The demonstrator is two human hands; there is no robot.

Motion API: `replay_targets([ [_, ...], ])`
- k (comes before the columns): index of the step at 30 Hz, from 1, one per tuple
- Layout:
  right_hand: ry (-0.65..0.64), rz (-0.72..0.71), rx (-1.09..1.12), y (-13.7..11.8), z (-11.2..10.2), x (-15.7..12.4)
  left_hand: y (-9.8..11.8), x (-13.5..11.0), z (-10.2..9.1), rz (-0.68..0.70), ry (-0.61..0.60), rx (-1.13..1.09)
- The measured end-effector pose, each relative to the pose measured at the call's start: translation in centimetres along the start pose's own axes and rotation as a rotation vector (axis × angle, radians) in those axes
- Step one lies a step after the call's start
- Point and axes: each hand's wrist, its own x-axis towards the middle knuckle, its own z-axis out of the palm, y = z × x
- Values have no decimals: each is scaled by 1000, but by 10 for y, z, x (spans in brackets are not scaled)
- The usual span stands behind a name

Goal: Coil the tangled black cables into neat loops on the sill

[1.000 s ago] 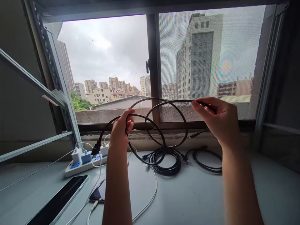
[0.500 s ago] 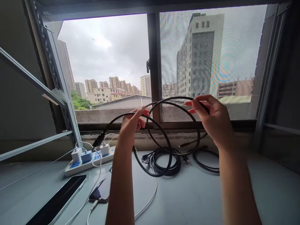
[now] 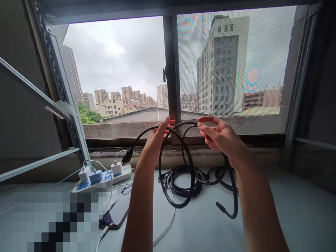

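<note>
A black cable is held up in front of the window, a loop of it hanging below my left hand. That hand's thumb and fingers are closed on it. One end, with a black plug, sticks out to the left. My right hand pinches the same cable between thumb and forefinger, a short way to the right. Beneath my right wrist dangles the other end, its small connector pointing left. On the table behind the loop lies a coiled black cable.
A white power strip with chargers stands at the back left. Near my left forearm lies a phone with a white cable close by. More black cable lies at the back right. A metal shelf frame rises at the left.
My right hand has come left and down, nearer my left hand, which has shifted slightly right. The cable's free end has swung down below my right wrist.
</note>
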Motion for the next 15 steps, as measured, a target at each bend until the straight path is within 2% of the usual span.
replay_targets([
  [4,66,-46,-3,1,-9,0,-2,5,-7,-36,33,-74],
  [7,56,-56,-25,2,-15,-1,1,4,-11,-63,25,-39],
  [10,-13,-49,-46,2,-15,-1,7,-3,-7,-105,-37,-4],
  [15,-209,-66,-200,1,-7,-6,11,-15,15,-136,-202,-51],
])
